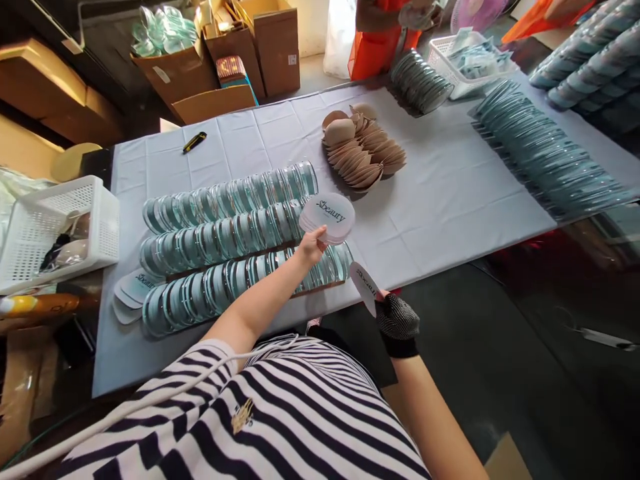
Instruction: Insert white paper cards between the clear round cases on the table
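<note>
My bare left hand point(313, 245) grips a stack of round white cards point(327, 217) printed with "beauty" lettering, held above the table. My right hand point(397, 317), in a dark dotted glove, pinches one similar printed card point(364, 285), tilted, just past the table's front edge. Beneath and beside my left forearm lie three long rows of clear round containers with pale blue-green discs: a far row point(230, 195), a middle row point(225, 235) and a near row point(215, 293). More printed cards point(131, 293) lie at the left end of the near row.
A heap of brown oval pieces point(363, 150) sits mid-table. A yellow-black utility knife point(194, 142) lies at the back left. White baskets point(95, 220) and cardboard boxes point(275, 50) stand around. More stacked containers point(545, 147) line the right. A person in orange point(373, 40) works across the table.
</note>
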### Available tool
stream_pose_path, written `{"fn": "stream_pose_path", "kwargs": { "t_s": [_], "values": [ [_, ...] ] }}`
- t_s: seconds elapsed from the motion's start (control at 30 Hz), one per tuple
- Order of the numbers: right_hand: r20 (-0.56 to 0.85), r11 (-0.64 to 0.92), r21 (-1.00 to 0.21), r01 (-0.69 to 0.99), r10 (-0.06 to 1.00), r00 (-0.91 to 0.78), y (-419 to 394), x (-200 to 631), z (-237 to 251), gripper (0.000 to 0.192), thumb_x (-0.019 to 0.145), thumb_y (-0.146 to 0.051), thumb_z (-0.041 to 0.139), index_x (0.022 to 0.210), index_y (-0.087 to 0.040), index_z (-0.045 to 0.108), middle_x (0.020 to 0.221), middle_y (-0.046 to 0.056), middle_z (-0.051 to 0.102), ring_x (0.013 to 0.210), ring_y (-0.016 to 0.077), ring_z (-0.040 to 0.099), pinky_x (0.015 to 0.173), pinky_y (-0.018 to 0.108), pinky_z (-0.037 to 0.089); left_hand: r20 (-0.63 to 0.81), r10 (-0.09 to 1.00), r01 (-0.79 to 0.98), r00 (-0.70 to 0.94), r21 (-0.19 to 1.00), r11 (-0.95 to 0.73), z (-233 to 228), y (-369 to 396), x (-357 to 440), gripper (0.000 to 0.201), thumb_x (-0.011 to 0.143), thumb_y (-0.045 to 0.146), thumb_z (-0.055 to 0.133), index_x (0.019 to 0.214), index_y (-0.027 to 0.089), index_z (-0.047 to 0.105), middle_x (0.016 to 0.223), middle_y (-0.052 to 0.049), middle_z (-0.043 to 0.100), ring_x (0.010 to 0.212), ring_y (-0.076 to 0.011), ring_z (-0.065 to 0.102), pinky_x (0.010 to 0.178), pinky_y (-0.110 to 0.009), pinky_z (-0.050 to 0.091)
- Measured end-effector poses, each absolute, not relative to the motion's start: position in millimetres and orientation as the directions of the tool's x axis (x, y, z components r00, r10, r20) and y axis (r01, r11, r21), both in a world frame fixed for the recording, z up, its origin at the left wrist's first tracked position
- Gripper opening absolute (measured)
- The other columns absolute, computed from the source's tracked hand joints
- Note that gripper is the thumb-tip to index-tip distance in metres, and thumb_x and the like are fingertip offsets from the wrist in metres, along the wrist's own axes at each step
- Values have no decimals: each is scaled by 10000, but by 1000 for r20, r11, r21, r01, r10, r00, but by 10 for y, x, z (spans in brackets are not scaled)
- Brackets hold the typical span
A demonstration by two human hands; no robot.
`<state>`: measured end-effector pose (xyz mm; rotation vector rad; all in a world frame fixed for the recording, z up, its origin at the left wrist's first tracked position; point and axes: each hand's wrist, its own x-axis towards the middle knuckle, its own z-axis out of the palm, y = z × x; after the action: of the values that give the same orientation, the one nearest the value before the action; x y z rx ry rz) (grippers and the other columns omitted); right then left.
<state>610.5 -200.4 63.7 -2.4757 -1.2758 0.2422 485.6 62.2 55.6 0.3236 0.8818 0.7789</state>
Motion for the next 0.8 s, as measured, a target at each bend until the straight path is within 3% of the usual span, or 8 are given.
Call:
{"fn": "stream_pose_path", "kwargs": {
  "t_s": [0.2, 0.37, 0.43, 0.5, 0.6, 0.67, 0.8],
  "values": [
    [-193, -475, -134, 870, 873, 447, -1288, 6034, 435, 436, 1008, -390, 283, 1074, -153, 643, 897, 123, 700, 771, 180, 618, 655, 259, 327, -608, 696, -492, 382, 503, 710, 381, 477, 5041, 337, 810, 66, 656, 1137, 148, 665, 1061, -69, 751, 1009, -172, 696, 875, -259, 542],
    [-438, -466, -21, 885, 800, 410, -886, 6086, 526, 367, 1000, -406, 334, 1194, -150, 512, 862, 124, 691, 753, 212, 658, 652, 277, 351, -574, 707, -493, 413, 513, 703, 365, 499, 5006, 383, 790, 68, 684, 1162, 156, 654, 1058, -63, 751, 998, -166, 700, 938, -282, 524],
    [-478, -466, -37, 884, 785, 393, -886, 6099, 568, 324, 999, -365, 339, 1184, -170, 518, 872, 111, 696, 749, 206, 658, 648, 271, 346, -589, 697, -491, 410, 502, 713, 365, 505, 5014, 348, 803, 60, 664, 1141, 143, 662, 1054, -69, 753, 1006, -170, 699, 952, -287, 522],
    [-447, -471, -102, 876, 808, 383, -895, 6096, 580, 291, 998, -344, 348, 1137, -191, 553, 918, 96, 703, 757, 182, 646, 633, 255, 320, -602, 688, -485, 406, 495, 720, 361, 505, 5020, 330, 800, 56, 666, 1122, 128, 669, 1049, -81, 753, 1011, -183, 700, 965, -302, 521],
    [-294, -497, -173, 850, 850, 437, -863, 6079, 551, 303, 1007, -354, 347, 1054, -200, 603, 987, 76, 705, 782, 152, 623, 615, 250, 271, -600, 684, -475, 415, 498, 725, 355, 501, 5016, 361, 773, 65, 706, 1128, 120, 668, 1049, -94, 753, 1021, -208, 700, 983, -331, 519],
    [-247, -505, -159, 848, 852, 461, -836, 6073, 529, 332, 1013, -360, 338, 1030, -192, 624, 984, 77, 702, 774, 145, 611, 605, 260, 246, -595, 685, -473, 419, 501, 725, 356, 498, 5008, 382, 771, 67, 708, 1146, 122, 661, 1049, -93, 754, 1029, -212, 698, 991, -341, 517],
    [-280, -457, -94, 885, 865, 417, -841, 6067, 518, 378, 1019, -385, 316, 1028, -188, 639, 911, 93, 693, 725, 145, 597, 607, 262, 255, -577, 695, -478, 429, 507, 717, 363, 497, 4992, 409, 801, 57, 665, 1201, 139, 640, 1099, -86, 743, 1059, -203, 686, 1006, -340, 508]
  ]
}}
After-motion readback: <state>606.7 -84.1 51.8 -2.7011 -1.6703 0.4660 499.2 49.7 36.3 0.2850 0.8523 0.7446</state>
